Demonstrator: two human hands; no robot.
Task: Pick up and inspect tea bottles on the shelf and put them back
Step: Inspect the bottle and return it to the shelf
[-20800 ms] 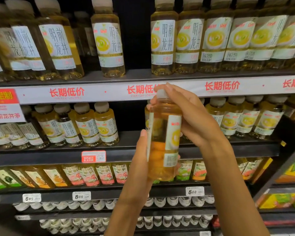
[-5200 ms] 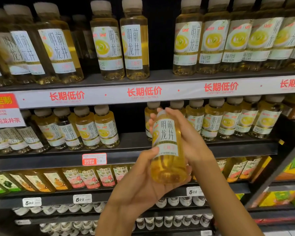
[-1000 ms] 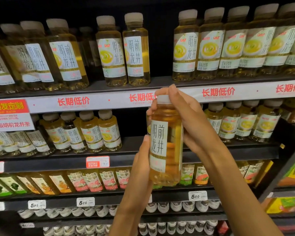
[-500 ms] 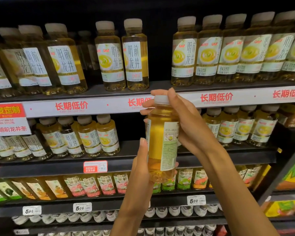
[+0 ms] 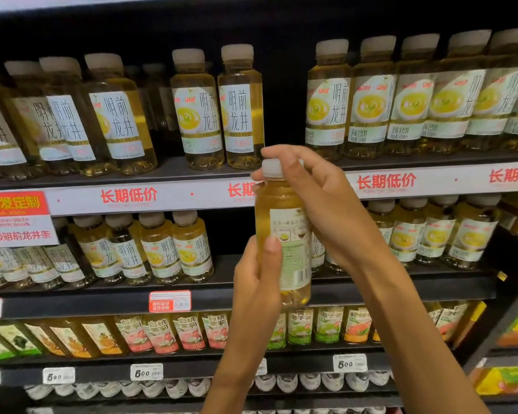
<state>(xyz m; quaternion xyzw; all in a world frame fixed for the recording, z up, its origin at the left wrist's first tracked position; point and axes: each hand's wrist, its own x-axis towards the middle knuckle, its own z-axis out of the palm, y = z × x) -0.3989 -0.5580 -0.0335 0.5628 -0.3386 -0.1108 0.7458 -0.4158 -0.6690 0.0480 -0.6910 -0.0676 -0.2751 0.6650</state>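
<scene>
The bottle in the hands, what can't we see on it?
- Held tea bottle, head view: label print is blurred and too small to read.
- Its cap: partly covered by the right hand.
- Its lower left side: hidden behind the left hand.
- Its front label: turned away from the camera.

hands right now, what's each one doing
Left hand: grips the lower body of the tea bottle.
Right hand: fingers curled round the bottle's cap.

Head cam, wide-angle, facing fwd at shelves (image 5: 401,289), close range, edges probably a bit warped.
</scene>
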